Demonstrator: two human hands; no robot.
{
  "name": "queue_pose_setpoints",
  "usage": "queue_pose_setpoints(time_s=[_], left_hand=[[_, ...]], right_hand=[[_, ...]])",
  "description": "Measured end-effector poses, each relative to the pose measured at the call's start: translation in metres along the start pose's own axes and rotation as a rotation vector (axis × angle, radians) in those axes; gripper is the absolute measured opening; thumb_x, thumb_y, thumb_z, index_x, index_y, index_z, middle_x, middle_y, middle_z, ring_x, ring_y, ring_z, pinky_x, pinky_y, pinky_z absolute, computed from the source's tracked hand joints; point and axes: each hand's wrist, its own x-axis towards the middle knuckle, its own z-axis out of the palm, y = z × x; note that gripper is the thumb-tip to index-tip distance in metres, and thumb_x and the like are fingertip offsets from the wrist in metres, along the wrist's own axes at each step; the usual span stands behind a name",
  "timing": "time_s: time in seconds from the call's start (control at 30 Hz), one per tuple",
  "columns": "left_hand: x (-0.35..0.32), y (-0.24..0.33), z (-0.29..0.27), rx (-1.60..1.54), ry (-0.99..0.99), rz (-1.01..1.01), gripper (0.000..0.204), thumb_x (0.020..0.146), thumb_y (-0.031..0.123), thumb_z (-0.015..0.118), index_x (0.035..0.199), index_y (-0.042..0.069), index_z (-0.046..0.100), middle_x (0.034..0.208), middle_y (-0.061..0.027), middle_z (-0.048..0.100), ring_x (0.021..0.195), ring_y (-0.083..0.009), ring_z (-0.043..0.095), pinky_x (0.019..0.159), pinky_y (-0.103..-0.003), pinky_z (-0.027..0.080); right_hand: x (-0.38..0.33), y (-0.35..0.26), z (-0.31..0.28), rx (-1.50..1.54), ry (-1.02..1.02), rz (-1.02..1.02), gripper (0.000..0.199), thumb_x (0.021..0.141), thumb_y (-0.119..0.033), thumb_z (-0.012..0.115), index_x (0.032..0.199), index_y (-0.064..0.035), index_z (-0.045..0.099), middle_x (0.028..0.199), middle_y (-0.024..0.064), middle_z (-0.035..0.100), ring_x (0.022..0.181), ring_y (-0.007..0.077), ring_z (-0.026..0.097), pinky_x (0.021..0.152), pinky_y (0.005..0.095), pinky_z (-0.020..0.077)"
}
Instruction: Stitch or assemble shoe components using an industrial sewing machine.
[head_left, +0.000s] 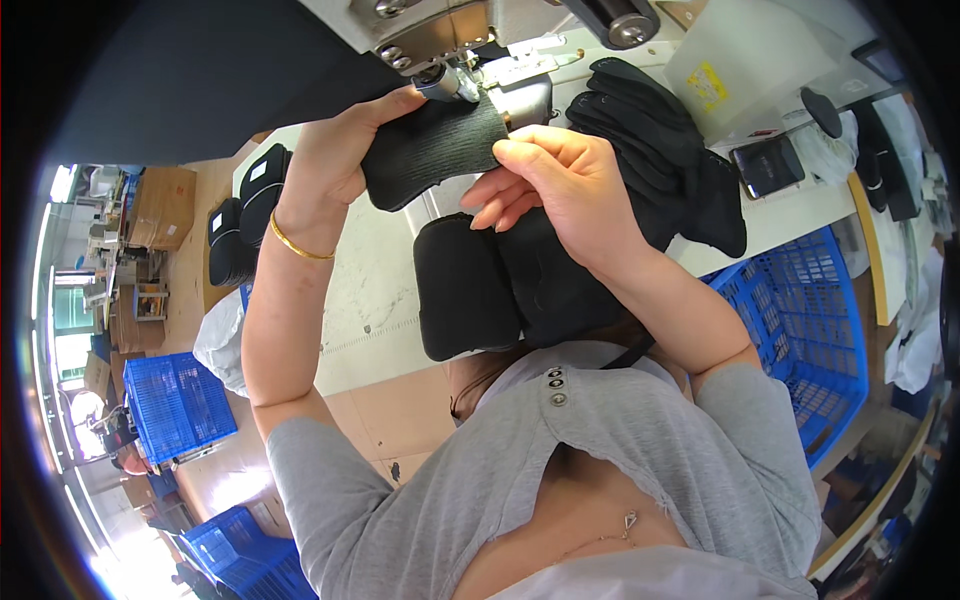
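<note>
A black ribbed fabric piece (435, 150) is stretched between my hands under the sewing machine head (435, 45). My left hand (340, 140) holds its left side, thumb along the top edge close to the presser foot (450, 83). At its upper right corner my right hand (570, 185) pinches the edge between thumb and forefinger; the other fingers hang loosely curled below. A stack of black fabric pieces (465, 290) lies folded on the near edge of the white table (365, 300), below my hands. The needle point cannot be made out.
More black fabric pieces (640, 130) are heaped right of the machine. Beyond them are a translucent plastic bin (750, 65) and a dark phone-like device (768, 167). Black bundles (265, 175) lie at the left. A blue crate (800, 330) stands at the right, another blue crate (180, 405) at the left.
</note>
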Motion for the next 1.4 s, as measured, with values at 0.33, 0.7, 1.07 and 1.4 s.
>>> queue_pose_setpoints(time_s=[0.33,0.7,1.07,1.4], left_hand=[[-0.011,-0.014,0.003,0.33,0.21,0.457,0.016,0.083,0.006,0.075,0.095,-0.002,0.069,0.093,-0.012,0.07,0.083,-0.0189,0.068,0.074,-0.031,0.057],[-0.055,-0.042,0.029,1.139,0.155,1.474,0.038,0.068,-0.007,0.069,0.105,0.001,0.073,0.109,-0.0097,0.069,0.097,-0.0262,0.067,0.081,-0.034,0.055],[-0.052,-0.043,0.03,1.083,0.139,1.423,0.035,0.068,-0.008,0.07,0.101,0.001,0.075,0.103,-0.0095,0.072,0.092,-0.0257,0.07,0.078,-0.033,0.059],[-0.044,-0.037,0.017,1.076,0.057,1.437,0.036,0.067,-0.008,0.066,0.101,0.002,0.075,0.104,-0.0074,0.072,0.093,-0.0239,0.071,0.074,-0.032,0.06]], right_hand=[[0.002,0.0,0.001,-0.069,-0.011,-0.022,0.026,0.101,-0.018,0.053,0.088,0.0016,0.065,0.082,0.0161,0.073,0.064,0.0191,0.071,0.059,0.0256,0.0551],[-0.017,0.019,0.005,-0.101,0.053,-0.133,0.027,0.098,-0.008,0.054,0.12,0.0054,0.061,0.11,0.0091,0.068,0.103,0.0119,0.063,0.089,0.026,0.0513],[-0.024,0.022,0.022,0.08,-0.073,-0.121,0.044,0.099,0.001,0.048,0.142,0.0064,0.043,0.138,0.0144,0.055,0.129,0.0193,0.051,0.112,0.035,0.0396],[-0.021,0.025,0.033,0.117,-0.09,-0.166,0.044,0.097,0.004,0.047,0.14,0.0073,0.043,0.139,0.0159,0.053,0.132,0.0228,0.049,0.113,0.0378,0.0378]])
